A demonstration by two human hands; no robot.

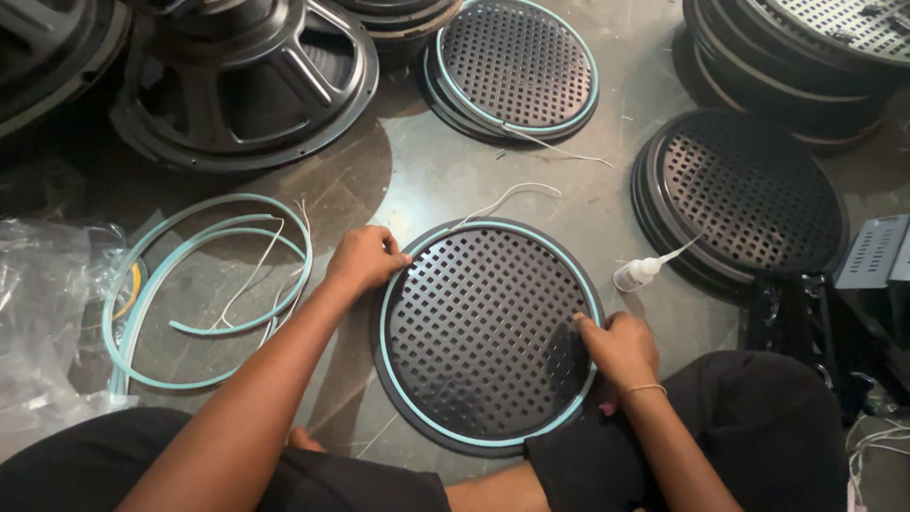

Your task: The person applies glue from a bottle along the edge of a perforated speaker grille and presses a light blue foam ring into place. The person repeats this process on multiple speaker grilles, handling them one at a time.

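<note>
A round black perforated speaker grille [483, 327] lies flat on the grey floor in front of me, ringed by a pale teal strip [383, 322] set in its rim. My left hand [363, 260] pinches the rim at its upper left, where a thin white wire [507, 197] leads away. At the grille's right edge my right hand [621, 348] presses the teal strip with its fingertips. A thin bracelet sits on that wrist.
Loose coils of teal strip [209, 284] lie at left beside a clear plastic bag [43, 313]. A small white glue bottle [638, 273] lies at right. Stacks of grilles [749, 194] [517, 66] and black speaker frames [246, 81] crowd the back.
</note>
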